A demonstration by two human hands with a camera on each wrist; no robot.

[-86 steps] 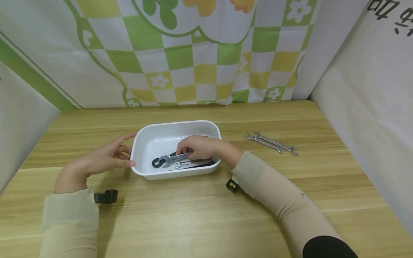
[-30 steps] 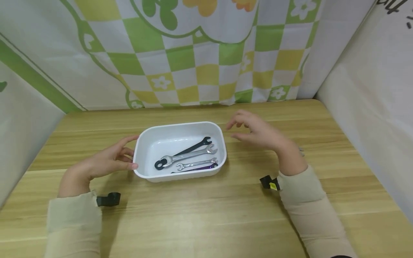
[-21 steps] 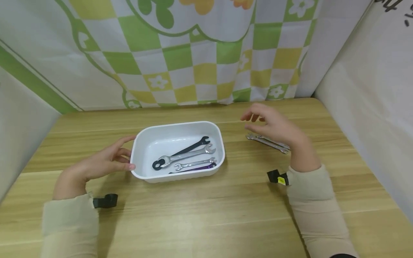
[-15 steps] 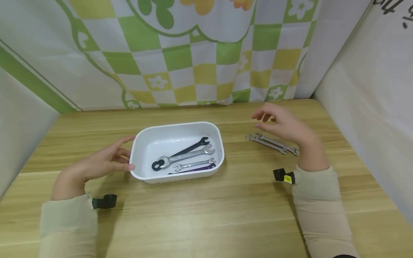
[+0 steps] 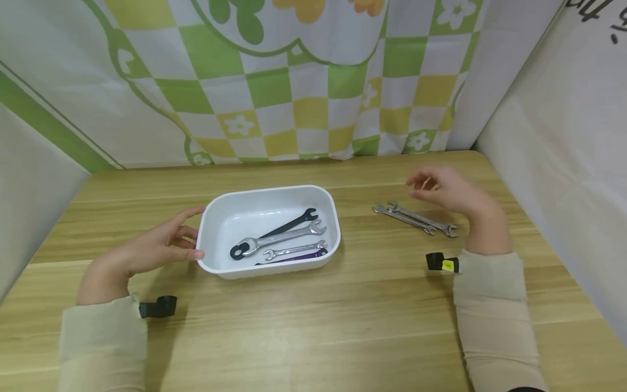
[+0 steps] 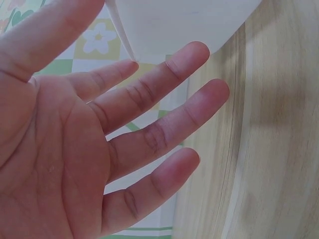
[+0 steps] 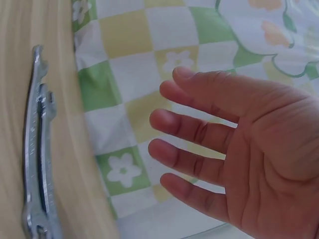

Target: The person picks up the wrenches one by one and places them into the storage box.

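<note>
My left hand touches the left end of a white plastic basin, thumb and forefinger at its rim; in the left wrist view the other fingers are spread loosely. Inside the basin lie a black wrench, a large silver combination wrench, a small silver open-end wrench and a purple wrench. My right hand hovers above two silver open-end wrenches, the nearer one and the farther one, lying side by side on the table. It holds nothing, its fingers loosely bent.
The wooden table carries the basin and the wrenches. A checkered green and yellow curtain hangs along the back edge. White walls stand at both sides. Each sleeve bears a small black camera mount, the left and the right.
My right hand has left the basin and moved right, over the two wrenches on the table. The small silver wrench stays in the basin. My left hand remains at the basin's left end.
</note>
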